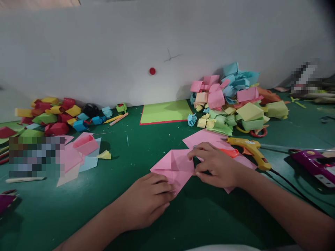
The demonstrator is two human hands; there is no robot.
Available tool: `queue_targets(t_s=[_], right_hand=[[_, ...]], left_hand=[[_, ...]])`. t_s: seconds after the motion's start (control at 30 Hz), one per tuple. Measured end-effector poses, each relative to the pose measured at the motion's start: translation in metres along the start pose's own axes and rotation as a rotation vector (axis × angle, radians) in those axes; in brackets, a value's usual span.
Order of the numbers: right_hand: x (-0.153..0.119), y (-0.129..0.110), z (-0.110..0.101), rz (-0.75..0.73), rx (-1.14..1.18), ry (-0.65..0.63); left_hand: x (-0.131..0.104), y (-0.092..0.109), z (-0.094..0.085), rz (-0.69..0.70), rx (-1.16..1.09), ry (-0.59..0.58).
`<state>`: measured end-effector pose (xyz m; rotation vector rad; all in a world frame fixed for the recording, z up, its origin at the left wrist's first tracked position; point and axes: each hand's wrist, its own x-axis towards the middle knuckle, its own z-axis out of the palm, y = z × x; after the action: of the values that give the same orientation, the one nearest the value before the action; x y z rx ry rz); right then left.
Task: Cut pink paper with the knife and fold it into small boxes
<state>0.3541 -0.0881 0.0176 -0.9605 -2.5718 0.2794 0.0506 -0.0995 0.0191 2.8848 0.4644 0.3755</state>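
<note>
A sheet of pink paper [180,162] with creases and a folded-over flap lies on the green tabletop in front of me. My left hand [150,198] grips its lower left edge, fingers resting on top. At the right edge, my right hand [217,167] pinches the paper between thumb and curled fingers. Beneath and behind the right hand is more pink paper [201,137], with an orange-red object [229,152] on it, partly covered by the hand. A yellow glue gun [248,148] lies just beyond my right wrist.
Folded paper pieces in several colours are heaped at the back right [225,99] and back left [57,115]. Between them lies a lime-green sheet [166,112] with a red edge. A pink paper box [85,144] sits at left. A purple device [315,165] stands at far right.
</note>
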Motion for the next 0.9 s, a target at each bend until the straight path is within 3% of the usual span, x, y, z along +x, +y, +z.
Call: queue_targets(t_s=[0.27, 0.67, 0.9], right_hand=[[-0.003, 0.002, 0.0, -0.003, 0.01, -0.01], [-0.003, 0.008, -0.004, 0.018, -0.084, 0.135], [-0.004, 0.009, 0.003, 0.046, -0.056, 0.082]], left_hand=[[-0.001, -0.002, -0.002, 0.008, -0.02, -0.031], [-0.004, -0.003, -0.006, 0.031, -0.01, 0.011], [-0.005, -0.002, -0.011, 0.058, 0.003, -0.054]])
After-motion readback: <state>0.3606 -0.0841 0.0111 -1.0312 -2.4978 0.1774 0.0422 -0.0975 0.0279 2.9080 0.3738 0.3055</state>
